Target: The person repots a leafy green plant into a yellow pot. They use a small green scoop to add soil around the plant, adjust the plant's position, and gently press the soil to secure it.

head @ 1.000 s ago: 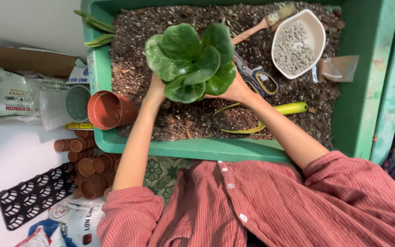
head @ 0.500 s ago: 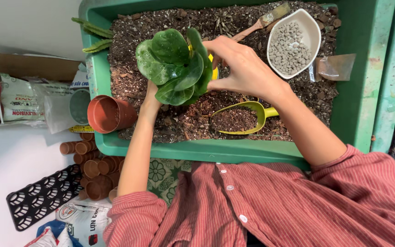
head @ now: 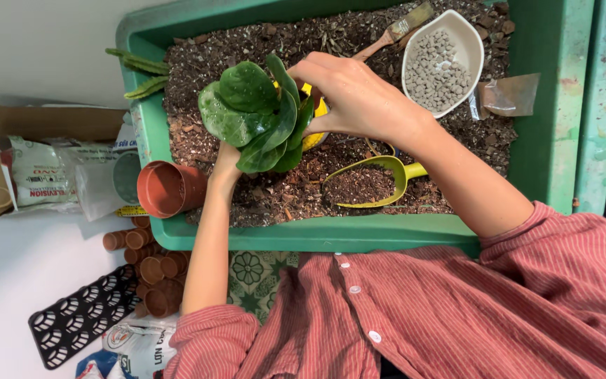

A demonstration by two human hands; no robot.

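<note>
Gripping a round-leaved green plant [head: 255,116] from below with the left hand [head: 224,163], fingers hidden, over the soil-filled green tray [head: 548,126], right hand [head: 359,98] closed on something yellow [head: 315,116] beside the leaves, risking a snapped stem if tugged.

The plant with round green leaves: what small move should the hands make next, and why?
Probably keep the left hand steady under the plant while the right hand parts the leaves. The left hand holds the plant from below, above the soil in the green tray; the right hand's fingertips are at the leaves. The plant sits in no pot; a terracotta pot lies on the tray's rim.
</note>
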